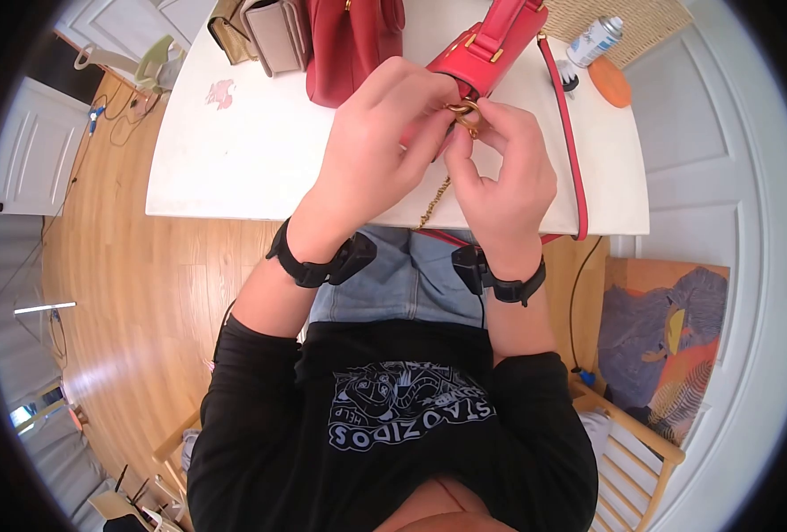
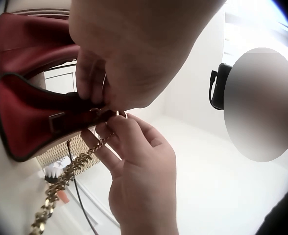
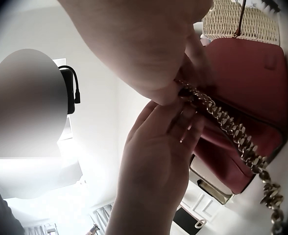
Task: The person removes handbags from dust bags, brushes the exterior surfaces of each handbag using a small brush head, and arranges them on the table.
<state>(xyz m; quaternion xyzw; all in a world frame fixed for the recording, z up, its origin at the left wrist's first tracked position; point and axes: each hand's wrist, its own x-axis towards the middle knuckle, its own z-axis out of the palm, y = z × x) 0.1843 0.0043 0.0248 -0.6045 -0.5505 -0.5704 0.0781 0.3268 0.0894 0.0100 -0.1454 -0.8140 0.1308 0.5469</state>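
Note:
A red handbag (image 1: 500, 40) with gold fittings lies on the white table, its near end between my hands. My left hand (image 1: 380, 133) pinches at the bag's end, around a small gold ring; its fingertips are partly hidden. My right hand (image 1: 510, 164) pinches a gold clasp (image 1: 466, 108) between thumb and forefinger, right beside the left fingertips. A gold chain (image 2: 60, 183) hangs down from the right fingers in the left wrist view. In the right wrist view the chain (image 3: 242, 139) runs along the bag's side. A thin red strap (image 1: 567, 133) trails over the table's near edge.
Behind the hands stand a dark red bag (image 1: 353, 53), a beige bag (image 1: 275, 35) and a gold-toned bag (image 1: 231, 31). At the right are a spray can (image 1: 595, 41), a black brush (image 1: 569, 78), an orange oval item (image 1: 610, 82) and a woven basket (image 1: 633, 22).

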